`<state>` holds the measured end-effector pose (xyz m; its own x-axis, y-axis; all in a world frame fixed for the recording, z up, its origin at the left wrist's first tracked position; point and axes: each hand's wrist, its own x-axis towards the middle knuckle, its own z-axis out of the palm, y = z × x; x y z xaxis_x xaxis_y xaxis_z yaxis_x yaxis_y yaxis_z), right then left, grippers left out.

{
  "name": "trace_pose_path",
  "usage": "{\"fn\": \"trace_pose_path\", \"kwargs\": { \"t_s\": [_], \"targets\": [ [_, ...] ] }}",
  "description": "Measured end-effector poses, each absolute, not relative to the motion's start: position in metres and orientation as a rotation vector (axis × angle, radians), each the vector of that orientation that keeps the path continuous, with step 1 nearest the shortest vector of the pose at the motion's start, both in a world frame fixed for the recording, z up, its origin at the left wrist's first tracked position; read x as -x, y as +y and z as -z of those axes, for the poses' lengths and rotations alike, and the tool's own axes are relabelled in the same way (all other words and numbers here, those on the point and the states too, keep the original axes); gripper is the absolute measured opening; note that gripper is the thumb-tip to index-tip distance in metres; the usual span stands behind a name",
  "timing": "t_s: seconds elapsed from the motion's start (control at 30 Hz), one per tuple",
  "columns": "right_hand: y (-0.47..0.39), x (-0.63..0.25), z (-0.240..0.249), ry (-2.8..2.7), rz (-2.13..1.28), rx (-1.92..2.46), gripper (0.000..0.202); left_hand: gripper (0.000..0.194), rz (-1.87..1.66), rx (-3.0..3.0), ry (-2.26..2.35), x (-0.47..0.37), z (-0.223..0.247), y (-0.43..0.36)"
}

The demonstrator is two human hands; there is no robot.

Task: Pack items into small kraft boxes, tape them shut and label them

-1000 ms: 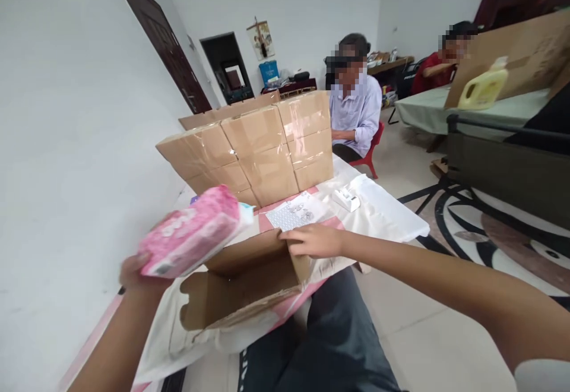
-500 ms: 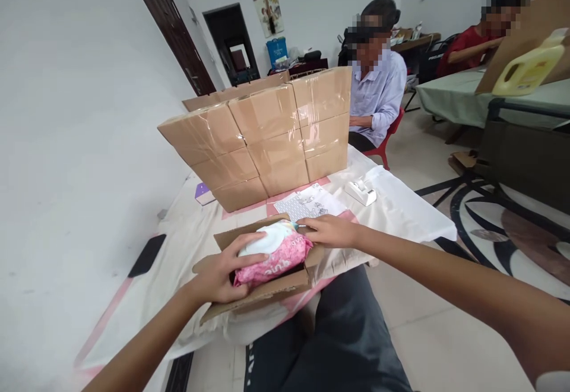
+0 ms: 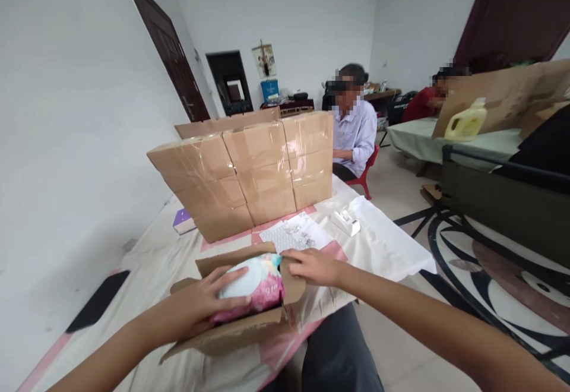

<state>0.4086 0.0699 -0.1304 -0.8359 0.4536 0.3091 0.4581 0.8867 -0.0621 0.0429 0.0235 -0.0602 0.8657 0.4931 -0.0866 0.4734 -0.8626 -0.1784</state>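
Note:
A pink and white plastic pack of wet wipes (image 3: 262, 288) with a pale oval lid lies mostly inside an open cardboard box (image 3: 236, 334). My left hand (image 3: 205, 297) is closed over the pack's left end, with fingers spread across its top and left side. At the box's right end, my right hand (image 3: 312, 266) has its fingers bent over the edge of the short flap. Its index fingertip is close to the pack's teal corner; whether they touch is unclear. The lower side of the pack is hidden by the box wall.
Behind the box stand taped-together cardboard boxes (image 3: 262, 172). A printed sheet (image 3: 296, 231), a white tape dispenser (image 3: 346, 223), a purple box (image 3: 183, 221) and a black phone-like slab (image 3: 98, 300) lie on the cloth-covered table. A person (image 3: 356, 130) sits beyond.
The head view has shifted, so the table appears lower. The pack sits a little deeper in the box. My right hand has gone from the pack's right end to the flap.

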Motion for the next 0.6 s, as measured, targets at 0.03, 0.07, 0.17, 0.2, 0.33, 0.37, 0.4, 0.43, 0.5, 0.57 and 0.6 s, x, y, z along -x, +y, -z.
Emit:
{"fn": "trace_pose_path", "kwargs": {
  "t_s": [0.03,0.07,0.17,0.2,0.33,0.37,0.4,0.43,0.5,0.57,0.6],
  "targets": [
    [0.070,-0.408,0.131,-2.721,0.021,0.672,0.012,0.093,-0.228,2.859,-0.708,-0.043,0.066,0.026],
    [0.070,-0.408,0.131,-2.704,0.019,0.659,0.013,0.095,-0.267,2.837,-0.646,-0.043,0.072,0.028],
    [0.070,-0.408,0.131,-2.647,-0.009,0.620,0.012,0.100,-0.360,2.785,-0.464,-0.045,0.094,0.034],
    [0.070,-0.407,0.132,-2.631,-0.027,0.609,0.011,0.100,-0.367,2.762,-0.437,-0.045,0.101,0.036],
    [0.061,-0.395,0.137,-2.379,-0.239,0.707,0.014,0.092,-0.290,2.707,-0.406,-0.045,0.115,0.041],
    [0.056,-0.388,0.140,-2.199,-0.343,0.788,0.016,0.085,-0.256,2.712,-0.386,-0.046,0.115,0.041],
    [0.050,-0.379,0.142,-1.982,-0.456,0.867,0.020,0.075,-0.227,2.722,-0.370,-0.048,0.114,0.041],
    [0.043,-0.369,0.144,-1.771,-0.568,0.921,0.024,0.064,-0.205,2.729,-0.366,-0.051,0.112,0.041],
    [0.027,-0.350,0.147,-1.523,-0.736,0.928,0.023,0.047,-0.186,2.728,-0.400,-0.060,0.107,0.037],
    [0.015,-0.337,0.150,-1.566,-0.817,0.835,0.015,0.044,-0.168,2.714,-0.467,-0.073,0.099,0.031],
    [0.010,-0.334,0.151,-1.622,-0.828,0.780,0.024,0.045,-0.151,2.705,-0.513,-0.080,0.094,0.026]
  ]
}}
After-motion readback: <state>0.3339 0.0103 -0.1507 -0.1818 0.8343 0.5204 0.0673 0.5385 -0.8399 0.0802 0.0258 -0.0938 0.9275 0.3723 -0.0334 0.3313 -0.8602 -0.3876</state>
